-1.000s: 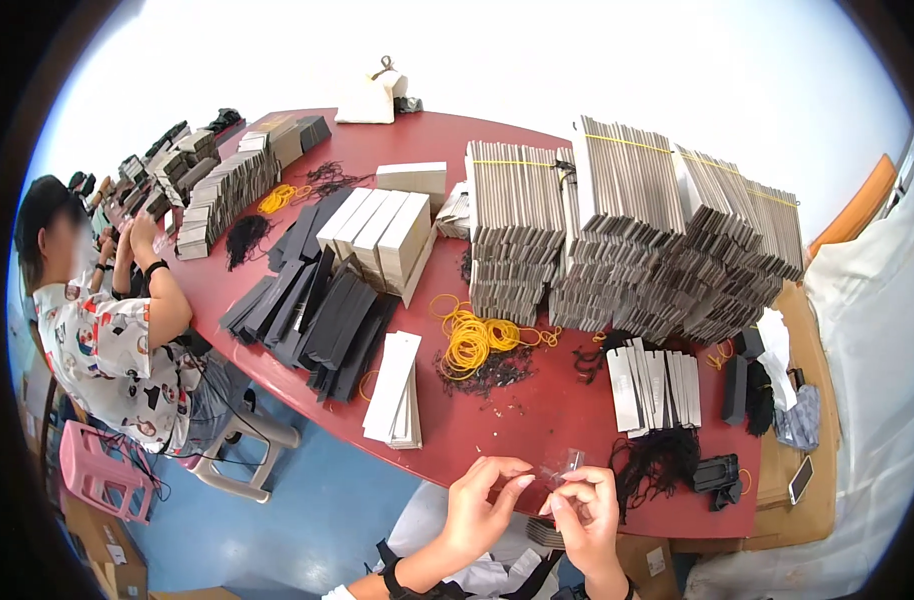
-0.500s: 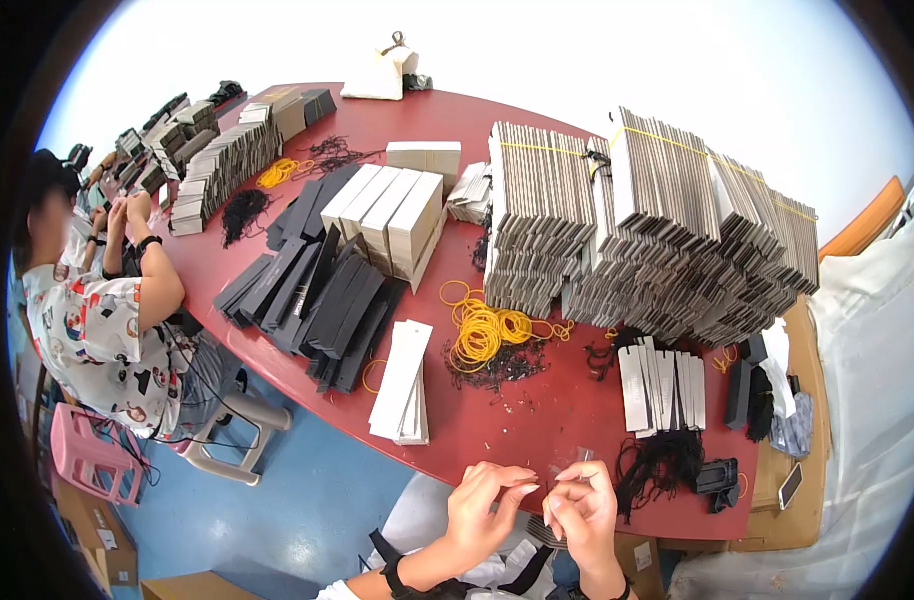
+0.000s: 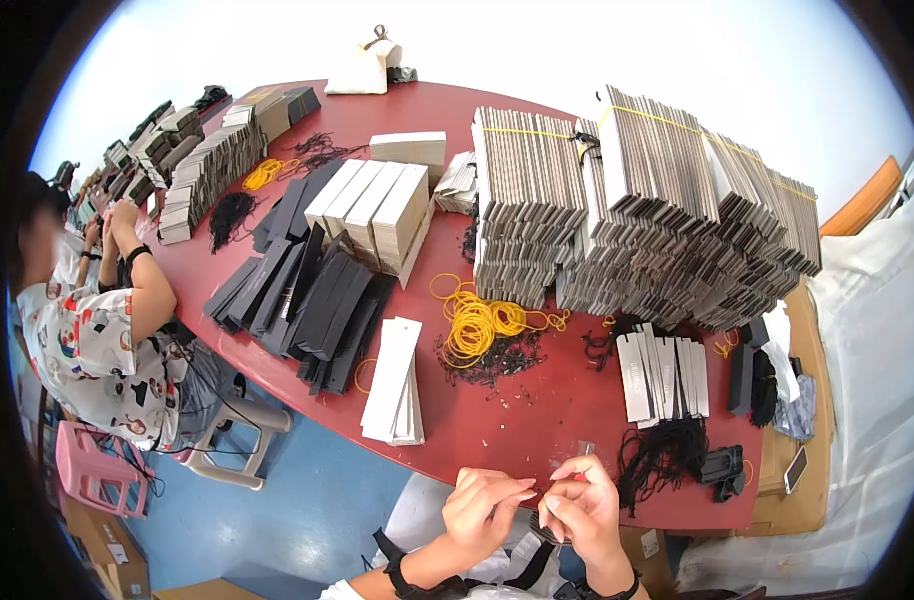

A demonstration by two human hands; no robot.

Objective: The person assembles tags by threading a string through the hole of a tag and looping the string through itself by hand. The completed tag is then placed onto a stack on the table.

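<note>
Black cord, seemingly, pinched between two hands (image 3: 482, 510) (image 3: 582, 510).

Left hand (image 3: 485, 508) and right hand (image 3: 580, 505) raised together, fingertips pinched and nearly touching, perhaps a shared grip

The table (image 3: 537, 440) carries everything. The rubber-band pile (image 3: 477, 325) lies near its middle, with the loose strings (image 3: 497, 355) just beside it toward the near edge. The flat tag stack (image 3: 395, 382) lies left of both, at the near edge. The bundled card stacks (image 3: 637, 200) stand behind the bands. The fanned tags (image 3: 662, 375) lie right, near the right corner.
</note>
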